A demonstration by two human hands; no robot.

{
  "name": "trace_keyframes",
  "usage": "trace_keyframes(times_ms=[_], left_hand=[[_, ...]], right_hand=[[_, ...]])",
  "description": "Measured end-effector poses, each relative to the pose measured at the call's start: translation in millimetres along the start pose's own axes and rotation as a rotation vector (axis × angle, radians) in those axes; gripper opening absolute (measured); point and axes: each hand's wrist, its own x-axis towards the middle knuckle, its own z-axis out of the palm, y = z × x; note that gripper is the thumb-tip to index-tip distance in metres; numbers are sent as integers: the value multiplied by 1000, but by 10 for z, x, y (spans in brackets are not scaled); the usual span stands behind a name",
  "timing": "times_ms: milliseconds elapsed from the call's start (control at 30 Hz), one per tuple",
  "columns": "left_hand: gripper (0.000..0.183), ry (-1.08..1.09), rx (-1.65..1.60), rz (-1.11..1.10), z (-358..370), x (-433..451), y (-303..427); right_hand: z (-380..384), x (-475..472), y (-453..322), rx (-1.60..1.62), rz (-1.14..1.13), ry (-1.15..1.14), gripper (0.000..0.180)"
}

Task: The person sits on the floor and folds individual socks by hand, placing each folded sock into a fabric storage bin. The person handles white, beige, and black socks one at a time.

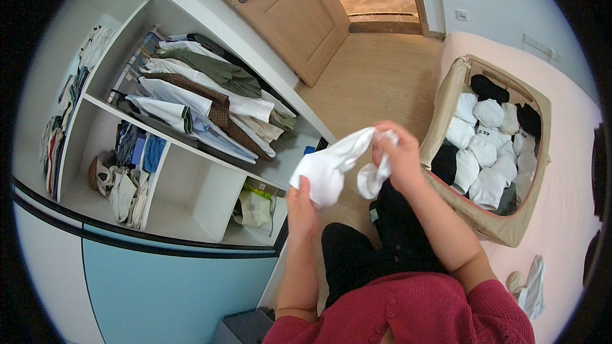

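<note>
A white sock (330, 167) is stretched between my two hands in front of my body. My left hand (302, 205) pinches its lower left end, the thumb lying on top of the fabric. My right hand (397, 153) grips the upper right end, and a bunched white piece (375, 179) hangs below those fingers. Whether the bunched piece is a second sock or part of the same one, I cannot tell. To the right, a beige fabric storage box (530, 215) stands with its lid folded back, holding many rolled white socks (483, 150) and some black ones (488, 88).
The box rests on a bed with a pink sheet (569, 191). Near the bed's lower edge lie a white cloth (533, 291) and a small beige item (515, 281). At left, an open wardrobe (191, 143) holds hanging shirts (205, 86) and folded clothes. A wooden door (287, 9) stands ajar ahead.
</note>
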Motion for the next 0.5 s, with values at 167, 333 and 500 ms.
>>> trace_keyframes(times_ms=[167,333,500], left_hand=[[35,104,-70,224,-233,90,96],[32,23,262,328,-41,-50,59],[33,-116,565,465,31,-148,46]], right_hand=[[-223,110,-129,387,255,22,12],[30,-118,-105,120,453,-100,24],[54,-78,-67,-47,438,-21,17]])
